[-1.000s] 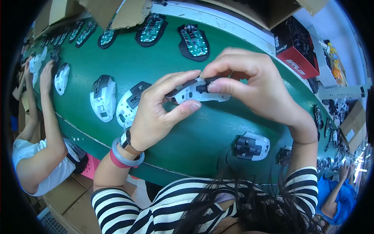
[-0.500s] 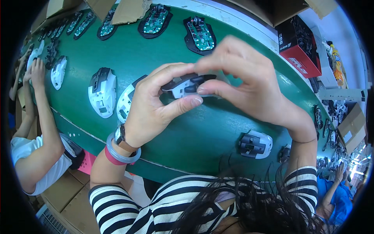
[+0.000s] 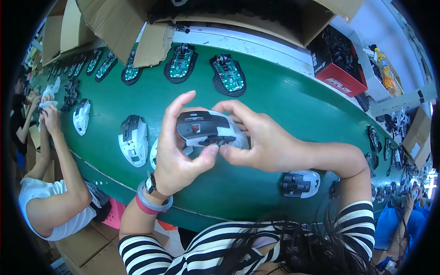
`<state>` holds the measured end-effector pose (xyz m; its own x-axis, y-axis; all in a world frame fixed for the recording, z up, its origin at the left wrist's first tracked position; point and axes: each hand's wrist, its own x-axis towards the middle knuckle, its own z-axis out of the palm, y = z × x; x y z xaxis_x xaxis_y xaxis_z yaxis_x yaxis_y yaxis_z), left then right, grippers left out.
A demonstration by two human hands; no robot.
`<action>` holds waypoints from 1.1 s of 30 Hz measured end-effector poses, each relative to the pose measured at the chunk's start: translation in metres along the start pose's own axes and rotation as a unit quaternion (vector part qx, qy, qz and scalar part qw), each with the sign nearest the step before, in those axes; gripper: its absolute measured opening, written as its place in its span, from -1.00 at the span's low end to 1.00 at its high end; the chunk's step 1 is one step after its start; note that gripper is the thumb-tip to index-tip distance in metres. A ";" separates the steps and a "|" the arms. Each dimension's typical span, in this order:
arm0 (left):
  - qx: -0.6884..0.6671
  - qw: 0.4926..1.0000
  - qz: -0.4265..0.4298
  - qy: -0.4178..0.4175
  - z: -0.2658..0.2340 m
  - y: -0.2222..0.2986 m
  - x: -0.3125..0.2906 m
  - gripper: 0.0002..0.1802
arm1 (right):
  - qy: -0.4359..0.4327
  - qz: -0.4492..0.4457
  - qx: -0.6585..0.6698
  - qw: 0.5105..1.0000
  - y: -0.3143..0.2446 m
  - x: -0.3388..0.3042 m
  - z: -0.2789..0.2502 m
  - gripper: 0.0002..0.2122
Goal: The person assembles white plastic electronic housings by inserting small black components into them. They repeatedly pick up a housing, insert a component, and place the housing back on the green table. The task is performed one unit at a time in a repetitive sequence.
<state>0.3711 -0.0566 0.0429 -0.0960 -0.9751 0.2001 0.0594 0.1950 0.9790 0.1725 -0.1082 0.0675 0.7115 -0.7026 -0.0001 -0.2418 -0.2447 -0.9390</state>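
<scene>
Between my two hands is a black and white computer mouse shell (image 3: pixel 208 128), held above the green bench. My left hand (image 3: pixel 176 153) grips its left end, the fingers reaching behind it and the thumb along its near side. At the right end my right hand (image 3: pixel 256 137) closes round the white part, its thumb pressing the near side beside the left thumb. A similar mouse shell (image 3: pixel 133 140) lies to the left, and another (image 3: pixel 154 153) is partly hidden by my left hand. One more shell (image 3: pixel 300 184) rests below my right forearm.
Mouse bases with green circuit boards (image 3: pixel 228 75) line the far side of the green bench (image 3: pixel 256 208). Behind them stand a cardboard box (image 3: pixel 256 34) and a red and black box (image 3: pixel 339 78) of dark parts. Co-workers sit at left (image 3: pixel 59 197) and right.
The mouse shell has turned so its top faces up more. My right hand has come down from above it and now grips its right end. The view has shifted slightly.
</scene>
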 end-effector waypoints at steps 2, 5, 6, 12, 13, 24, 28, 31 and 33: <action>0.044 0.998 0.019 -0.030 -0.002 -0.001 -0.005 0.10 | 0.028 -0.027 -0.090 0.995 -0.002 -0.012 0.000 -0.44; 0.345 0.928 0.129 -0.055 -0.007 0.006 -0.023 0.22 | 0.040 0.043 -0.302 0.952 -0.011 -0.054 0.002 -0.45; 0.441 0.891 0.085 -0.063 -0.007 0.009 -0.031 0.16 | 0.021 0.015 -0.357 0.934 -0.006 -0.065 0.003 -0.48; 0.563 0.826 -0.010 -0.021 -0.045 0.002 -0.061 -0.18 | 0.218 -0.220 -0.474 0.824 0.025 0.054 -0.065 -0.81; 0.557 0.830 0.029 -0.019 -0.046 0.003 -0.054 -0.26 | 0.290 -0.241 -0.490 0.786 0.040 0.102 -0.104 -0.73; -0.387 0.895 -0.221 0.003 -0.042 -0.004 0.004 -0.38 | 0.310 -0.086 -0.578 0.750 0.098 0.206 -0.169 -0.73; -0.387 0.891 -0.237 -0.029 -0.044 -0.003 -0.001 -0.35 | 0.290 -0.083 -0.298 0.906 0.032 0.110 -0.090 -0.80; -0.359 0.897 -0.246 -0.071 -0.042 -0.002 0.000 -0.34 | 0.204 -0.214 -0.386 0.874 -0.017 0.039 -0.039 -0.86; -0.344 0.899 -0.259 -0.075 -0.037 0.000 -0.005 -0.36 | 0.169 -0.283 -0.387 0.861 -0.025 0.029 -0.014 -0.84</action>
<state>0.4081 -0.0559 0.0404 -0.4179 -0.8811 -0.2212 0.5645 -0.4427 0.6967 0.1896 -0.1314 0.0954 0.6588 -0.4467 0.6054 -0.3798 -0.8921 -0.2449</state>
